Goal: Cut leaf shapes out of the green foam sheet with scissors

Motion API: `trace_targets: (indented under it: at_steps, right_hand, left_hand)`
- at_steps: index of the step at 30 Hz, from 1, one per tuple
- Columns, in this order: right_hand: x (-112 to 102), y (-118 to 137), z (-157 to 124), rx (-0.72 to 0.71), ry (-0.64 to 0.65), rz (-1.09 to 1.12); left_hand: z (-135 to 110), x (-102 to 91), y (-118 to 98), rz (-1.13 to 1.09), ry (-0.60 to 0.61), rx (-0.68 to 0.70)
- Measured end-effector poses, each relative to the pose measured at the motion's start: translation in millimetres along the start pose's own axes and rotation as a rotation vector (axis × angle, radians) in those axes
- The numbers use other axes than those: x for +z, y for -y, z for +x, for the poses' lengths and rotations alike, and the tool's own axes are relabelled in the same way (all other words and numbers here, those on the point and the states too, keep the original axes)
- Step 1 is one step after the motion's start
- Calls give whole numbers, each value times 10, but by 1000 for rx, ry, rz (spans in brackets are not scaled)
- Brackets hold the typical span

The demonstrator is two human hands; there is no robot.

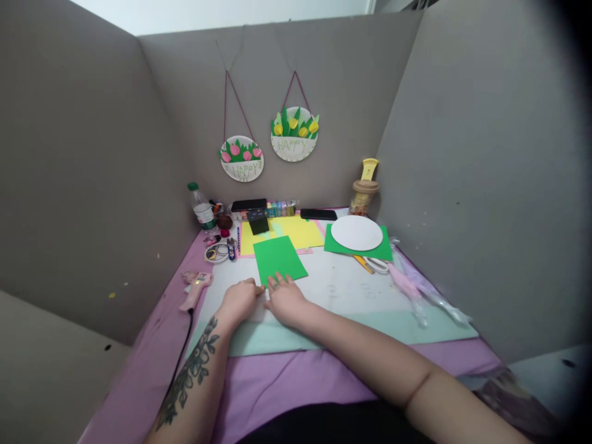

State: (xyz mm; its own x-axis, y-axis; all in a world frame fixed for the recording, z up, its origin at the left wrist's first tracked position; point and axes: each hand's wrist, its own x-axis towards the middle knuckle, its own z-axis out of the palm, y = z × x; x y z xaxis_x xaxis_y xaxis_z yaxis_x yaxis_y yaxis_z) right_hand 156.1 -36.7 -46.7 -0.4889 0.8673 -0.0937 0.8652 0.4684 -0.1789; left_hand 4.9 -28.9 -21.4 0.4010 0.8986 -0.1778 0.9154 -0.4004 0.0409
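The green paper sheet (280, 258) lies at twelve o'clock from my right hand (285, 300) and between one and two o'clock from my left hand (240, 301); its longer axis seems to run away from me, leaning towards eleven. My right is the nearer, palm down, fingers loosely spread with the tips resting on the sheet's near edge. My left has its fingers partly curled, one pointing to the near left corner; I can't tell whether it pinches any paper. The sheet is matt, smooth and straight-sided, and its far end overlaps the yellow paper (303, 233), where a dark, hard-edged box (258, 221) sits at eleven o'clock from the sheet. At two o'clock from my right, a smooth white disc (357, 232) covers most of another green sheet (333, 245). A pink plastic glue gun (197, 291) lies at nine from my left, and crinkled clear wrappers (432, 293) at three from my right.
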Motion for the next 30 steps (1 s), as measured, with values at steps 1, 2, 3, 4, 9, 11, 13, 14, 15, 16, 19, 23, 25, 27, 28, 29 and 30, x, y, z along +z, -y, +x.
trace_targets:
  at_steps: [1,2,3,4,9,11,13,14,15,16,19,23,25,27,28,29,30]
  right_hand:
    - [-5,34,17,-23,-3,10]
    - [-9,51,24,-40,-6,18]
    - [-12,53,24,-49,-8,23]
    - [-12,43,16,-49,-11,26]
    - [-8,-83,-60,-35,-22,36]
    - [-14,-137,-86,-35,-10,36]
    - [-27,-200,-116,-22,2,31]
    - [-35,-238,-134,-10,7,29]
    - [-43,-281,-156,4,12,29]
    - [-52,-330,-181,21,16,30]
    - [-76,-498,-267,78,20,33]
    - [-90,-712,-360,152,33,34]
    - [-87,-784,-385,180,41,31]
    - [-79,-827,-401,201,43,32]
    - [-76,-840,-407,210,40,33]
    - [-74,-849,-413,219,34,33]
    - [-73,-855,-419,227,26,33]
  left_hand:
    - [6,12,18,-3,3,2]
    - [8,19,32,-5,8,3]
    - [8,21,39,-8,11,3]
    - [4,18,38,-11,12,1]
    - [-39,-33,-29,-13,11,-28]
    - [-49,-41,-42,-15,13,-38]
    - [-50,-34,-30,-33,13,-37]
    - [-48,-28,-16,-42,10,-34]
    - [-44,-20,-1,-52,6,-30]
    - [-40,-13,15,-62,2,-25]
    - [-32,2,48,-92,-11,-25]
    - [-32,-1,50,-120,-13,-33]
    - [-32,-7,47,-119,-13,-31]
    - [-29,-12,49,-116,-21,-20]
    - [-26,-14,53,-116,-29,-12]
    - [-22,-14,59,-117,-38,-5]
    - [-17,-13,65,-122,-47,0]
